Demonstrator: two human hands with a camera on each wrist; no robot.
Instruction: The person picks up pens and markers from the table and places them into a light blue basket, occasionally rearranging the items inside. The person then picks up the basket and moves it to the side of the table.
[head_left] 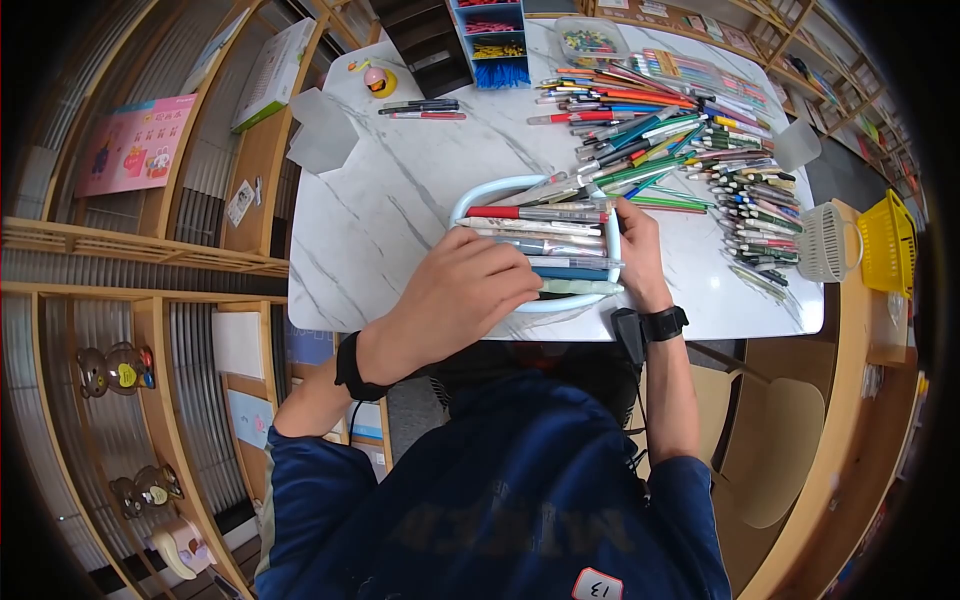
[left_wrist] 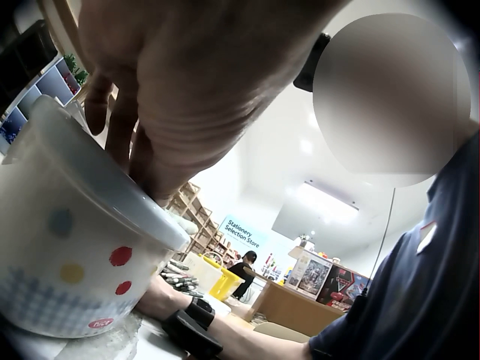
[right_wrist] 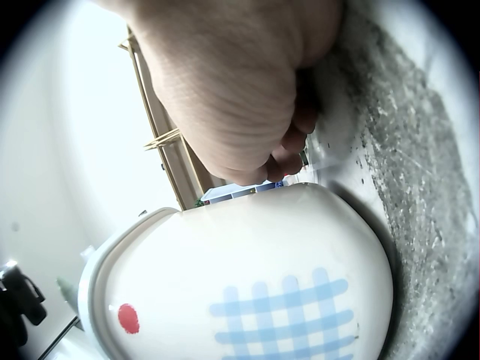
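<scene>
A white tub (left_wrist: 45, 225) with a pale blue rim, coloured dots and a blue check pattern stands at the table's near edge. Pens (head_left: 550, 228) lie side by side across its top, some with red or blue barrels. My left hand (head_left: 465, 285) reaches over the near left rim, its fingers extended down among the pens; the fingertips are hidden from the head view. On the right side, my right hand (head_left: 640, 250) holds the tub, thumb up at the rim near the pen ends and fingers (right_wrist: 285, 161) curled along the outer wall.
Loose pens (head_left: 650, 130) spread in a heap across the back right of the marble-patterned table (head_left: 400, 230). A clear box (head_left: 590, 42), a compartment organizer (head_left: 500, 50) and a few pens (head_left: 420, 108) are behind. White (head_left: 822, 245) and yellow baskets (head_left: 888, 245) stand at the right.
</scene>
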